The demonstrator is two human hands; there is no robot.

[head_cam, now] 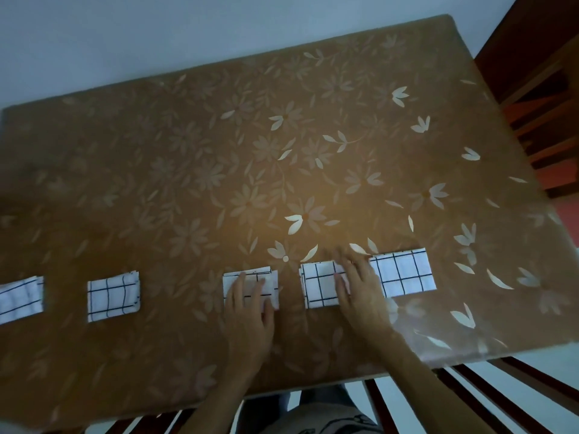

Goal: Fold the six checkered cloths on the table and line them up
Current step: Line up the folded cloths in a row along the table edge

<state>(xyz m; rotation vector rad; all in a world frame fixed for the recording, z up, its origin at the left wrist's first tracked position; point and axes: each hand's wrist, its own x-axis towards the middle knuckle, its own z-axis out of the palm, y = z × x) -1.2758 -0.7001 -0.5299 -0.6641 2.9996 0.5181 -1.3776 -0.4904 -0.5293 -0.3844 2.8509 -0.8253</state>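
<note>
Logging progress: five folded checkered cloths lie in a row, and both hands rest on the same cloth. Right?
No. The head view shows the left hand on the middle cloth and the right hand on the neighbouring cloth to its right. The rest holds.

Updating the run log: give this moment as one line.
cloths: five folded, in row | left hand: flat on middle cloth | right hand: flat over fourth cloth

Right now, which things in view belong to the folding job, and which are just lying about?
Job: far-left cloth, second cloth, third cloth under the left hand, fourth cloth under the right hand, rightmost cloth; a sixth is not in view.
Just there: floral table cover, wooden chair.
</note>
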